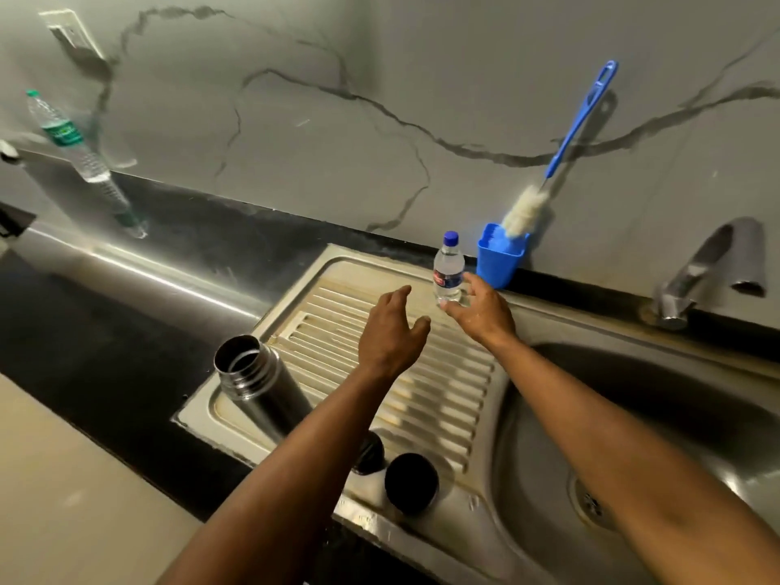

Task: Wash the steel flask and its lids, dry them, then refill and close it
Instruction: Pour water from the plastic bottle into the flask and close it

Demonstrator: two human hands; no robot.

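The open steel flask [257, 380] stands on the ridged draining board [422, 399], its lower part hidden by my left forearm. Two dark lids lie near the board's front edge: one round lid [411, 483] in plain sight, the other [369, 453] half covered by my arm. A small water bottle with a blue cap [448, 266] stands at the board's far edge. My right hand [483, 310] is at its base, fingers spread and touching or nearly touching it. My left hand [392, 331] hovers over the board with relaxed fingers, holding nothing.
A blue holder [500, 257] with a blue-handled bottle brush [561, 149] leans against the marble wall. The sink basin [633, 415] with its drain [593, 504] lies to the right, under a tap [709, 268]. A larger plastic bottle [67, 137] stands far left on the black counter.
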